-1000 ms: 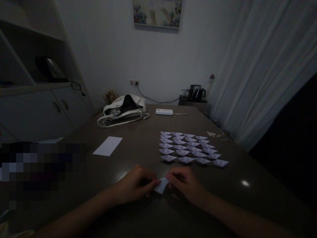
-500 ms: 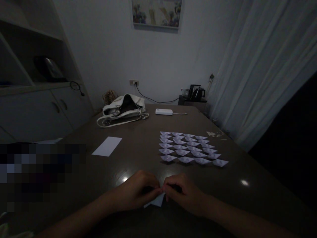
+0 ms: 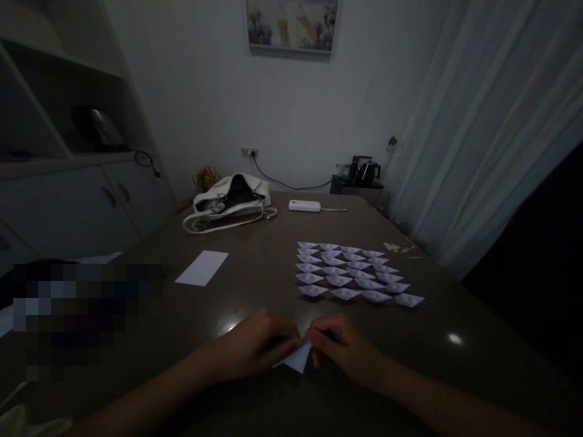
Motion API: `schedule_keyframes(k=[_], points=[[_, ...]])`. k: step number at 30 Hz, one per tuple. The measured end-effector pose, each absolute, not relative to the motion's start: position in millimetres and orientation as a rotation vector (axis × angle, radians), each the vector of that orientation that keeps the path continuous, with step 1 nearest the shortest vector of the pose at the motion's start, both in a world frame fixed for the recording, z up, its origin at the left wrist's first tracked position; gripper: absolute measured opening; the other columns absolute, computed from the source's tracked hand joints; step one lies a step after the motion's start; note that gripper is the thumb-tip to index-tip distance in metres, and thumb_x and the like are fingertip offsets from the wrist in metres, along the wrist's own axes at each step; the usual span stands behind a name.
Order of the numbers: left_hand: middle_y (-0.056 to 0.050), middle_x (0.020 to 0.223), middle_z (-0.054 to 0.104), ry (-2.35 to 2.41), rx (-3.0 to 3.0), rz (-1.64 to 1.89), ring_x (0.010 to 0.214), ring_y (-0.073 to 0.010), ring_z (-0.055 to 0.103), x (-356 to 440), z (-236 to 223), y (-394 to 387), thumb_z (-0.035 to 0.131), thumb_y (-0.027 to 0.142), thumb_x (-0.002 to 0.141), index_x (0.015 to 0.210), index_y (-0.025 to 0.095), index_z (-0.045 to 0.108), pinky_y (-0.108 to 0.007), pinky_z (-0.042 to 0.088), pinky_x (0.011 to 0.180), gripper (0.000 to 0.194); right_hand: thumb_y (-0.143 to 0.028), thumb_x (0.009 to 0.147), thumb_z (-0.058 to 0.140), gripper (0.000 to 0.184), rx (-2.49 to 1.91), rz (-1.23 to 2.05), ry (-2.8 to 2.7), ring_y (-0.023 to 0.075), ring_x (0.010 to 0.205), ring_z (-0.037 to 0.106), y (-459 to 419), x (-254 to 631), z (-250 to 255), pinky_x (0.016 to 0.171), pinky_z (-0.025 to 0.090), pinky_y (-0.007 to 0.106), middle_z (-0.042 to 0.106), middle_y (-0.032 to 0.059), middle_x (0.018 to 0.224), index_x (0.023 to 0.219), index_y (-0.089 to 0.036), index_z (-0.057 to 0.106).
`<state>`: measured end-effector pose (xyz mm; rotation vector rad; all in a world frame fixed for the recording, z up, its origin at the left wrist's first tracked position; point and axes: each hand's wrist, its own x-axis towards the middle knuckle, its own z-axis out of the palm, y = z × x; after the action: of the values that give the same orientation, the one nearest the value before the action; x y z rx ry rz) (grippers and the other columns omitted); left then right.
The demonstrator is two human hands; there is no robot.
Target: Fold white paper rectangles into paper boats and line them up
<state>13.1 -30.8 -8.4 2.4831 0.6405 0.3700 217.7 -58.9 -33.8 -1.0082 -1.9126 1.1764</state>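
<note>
Close to me, a small folded piece of white paper (image 3: pixel 298 359) is pinched between both hands. My left hand (image 3: pixel 259 341) grips its upper left side, thumb and fingertips pressed together. Across from it, my right hand (image 3: pixel 341 346) closes on the paper's upper right corner with thumb and curled fingers. The fingertips of the two hands almost meet, and they hide the paper's top part. Beyond the right hand stand several rows of folded white paper boats (image 3: pixel 345 294). A flat white paper sheet (image 3: pixel 203 268) lies ahead of my left hand.
A white handbag (image 3: pixel 232 203) sits at the far left of the brown table (image 3: pixel 255 267). Farther right lies a white power bank (image 3: pixel 304 206) with a short cable. Paper scraps (image 3: pixel 397 247) lie near the right edge. A blurred-out area covers the left side.
Both hands and the folded paper have moved slightly up in the view. More of the paper shows below the fingers. The whole view has shifted a little.
</note>
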Motion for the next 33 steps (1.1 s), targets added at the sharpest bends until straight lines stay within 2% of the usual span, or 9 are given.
schedule_keyframes(k=[10, 22, 29, 33], points=[[-0.004, 0.073, 0.063, 0.665, 2.463, 0.379, 0.063, -0.0106, 0.055, 13, -6, -30, 0.039, 0.029, 0.097, 0.081, 0.013, 0.062, -0.020, 0.038, 0.059, 0.032, -0.046, 0.089, 0.049, 0.044, -1.029, 1.353, -1.756, 0.0091, 0.047, 0.049, -58, 216, -35, 0.050, 0.036, 0.021, 0.055, -0.0007, 0.052, 0.060, -0.014, 0.058], [-0.001, 0.060, 0.058, 0.697, 2.374, 0.374, 0.052, -0.0087, 0.052, 10, -1, -26, 0.038, 0.028, 0.096, 0.072, 0.011, 0.059, -0.018, 0.037, 0.052, 0.036, -0.048, 0.081, 0.057, 0.042, -1.093, 1.453, -1.417, 0.0077, 0.039, 0.042, -54, 216, -34, 0.040, 0.031, 0.020, 0.049, -0.0035, 0.043, 0.054, -0.016, 0.055], [-0.002, 0.061, 0.059, 0.691, 2.376, 0.361, 0.051, -0.0082, 0.052, 8, 1, -25, 0.037, 0.028, 0.096, 0.073, 0.010, 0.061, -0.017, 0.037, 0.050, 0.037, -0.043, 0.070, 0.067, 0.031, -1.120, 1.478, -1.138, 0.0067, 0.040, 0.043, -50, 216, -38, 0.040, 0.029, 0.019, 0.050, -0.0045, 0.045, 0.058, -0.016, 0.057], [-0.003, 0.065, 0.062, 0.684, 2.382, 0.401, 0.054, -0.0090, 0.053, 4, -2, -22, 0.040, 0.025, 0.095, 0.077, 0.010, 0.062, -0.018, 0.038, 0.052, 0.032, -0.038, 0.070, 0.066, 0.031, -1.040, 1.465, -1.016, 0.0062, 0.039, 0.038, -42, 222, -35, 0.040, 0.028, 0.021, 0.043, -0.0058, 0.042, 0.051, -0.017, 0.052]])
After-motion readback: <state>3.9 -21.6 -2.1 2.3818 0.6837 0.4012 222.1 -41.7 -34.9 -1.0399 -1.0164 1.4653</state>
